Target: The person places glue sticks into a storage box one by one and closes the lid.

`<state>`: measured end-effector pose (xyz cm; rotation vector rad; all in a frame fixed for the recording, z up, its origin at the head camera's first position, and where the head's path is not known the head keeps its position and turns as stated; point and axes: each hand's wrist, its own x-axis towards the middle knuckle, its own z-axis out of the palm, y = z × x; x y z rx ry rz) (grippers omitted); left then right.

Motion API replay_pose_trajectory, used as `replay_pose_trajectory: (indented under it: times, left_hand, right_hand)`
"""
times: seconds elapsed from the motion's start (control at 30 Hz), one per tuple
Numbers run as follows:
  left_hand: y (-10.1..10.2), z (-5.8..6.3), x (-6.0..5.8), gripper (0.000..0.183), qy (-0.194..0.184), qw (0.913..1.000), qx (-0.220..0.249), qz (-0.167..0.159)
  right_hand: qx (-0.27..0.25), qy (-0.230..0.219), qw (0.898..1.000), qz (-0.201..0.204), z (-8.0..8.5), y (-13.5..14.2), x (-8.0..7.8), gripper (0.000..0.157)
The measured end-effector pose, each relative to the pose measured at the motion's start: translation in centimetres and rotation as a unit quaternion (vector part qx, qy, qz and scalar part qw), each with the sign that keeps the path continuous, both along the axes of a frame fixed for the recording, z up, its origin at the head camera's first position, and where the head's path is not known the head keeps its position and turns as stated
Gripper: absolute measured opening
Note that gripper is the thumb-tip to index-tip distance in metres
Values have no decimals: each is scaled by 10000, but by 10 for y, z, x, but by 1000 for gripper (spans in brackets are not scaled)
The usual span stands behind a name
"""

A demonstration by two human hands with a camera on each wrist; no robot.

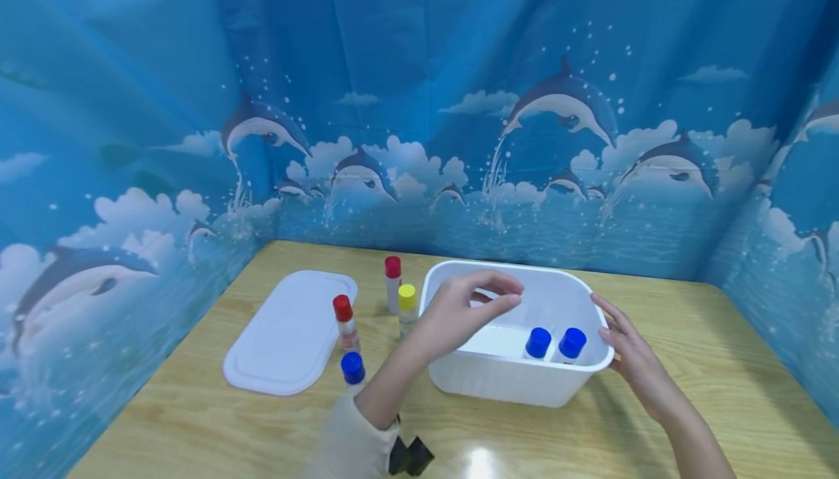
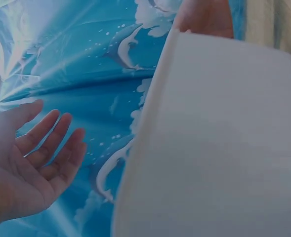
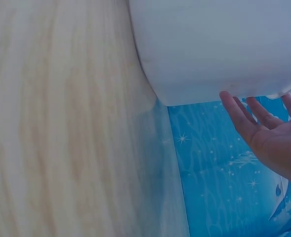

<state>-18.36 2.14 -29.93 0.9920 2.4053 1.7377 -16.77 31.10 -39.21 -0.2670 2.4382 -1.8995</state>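
My left hand (image 1: 462, 310) hovers over the left half of a white bin (image 1: 505, 384), thumb and fingers curved but apart, holding nothing. In the left wrist view its palm and spread fingers show beside the bin's wall. My right hand (image 1: 632, 362) holds the bin's right rim, fingertips over the edge; in the right wrist view its other fingers lie against the outer wall. Inside the bin, at the right, stand two slim tubes with blue caps, one tube (image 1: 539, 343) left of the other tube (image 1: 572, 343).
Left of the bin stand upright tubes: a dark-red-capped tube (image 1: 393, 286), a yellow-capped tube (image 1: 408, 308), a red-capped tube (image 1: 344, 319) and a blue-capped tube (image 1: 352, 368) by my left forearm. A white lid (image 1: 285, 337) lies flat further left. Dolphin-printed curtains (image 1: 419, 100) surround the wooden table (image 1: 695, 333).
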Motion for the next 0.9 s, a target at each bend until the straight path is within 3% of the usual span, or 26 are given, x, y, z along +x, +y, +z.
replay_pose_trajectory:
  times: [0.17, 0.33, 0.53, 0.73, 0.9]
  left_hand:
    - [-33, 8, 10, 20, 456, 9987, 209, 33]
    - [-68, 7, 21, 21, 555, 9982, 61, 198]
    - [-111, -7, 29, 24, 255, 9987, -128, 430]
    - [-148, -26, 32, 23, -378, 9970, -264, 623]
    - [-170, -43, 33, 29, -737, 9959, -347, 390]
  right_hand:
    - [16, 22, 10000, 14, 0, 1, 0, 50]
    - [46, -12, 10000, 5, 2, 0, 0, 51]
    - [40, -12, 10000, 12, 2, -1, 0, 51]
    - [44, -21, 10000, 1, 1, -1, 0, 51]
    - [35, -18, 10000, -1, 1, -1, 0, 51]
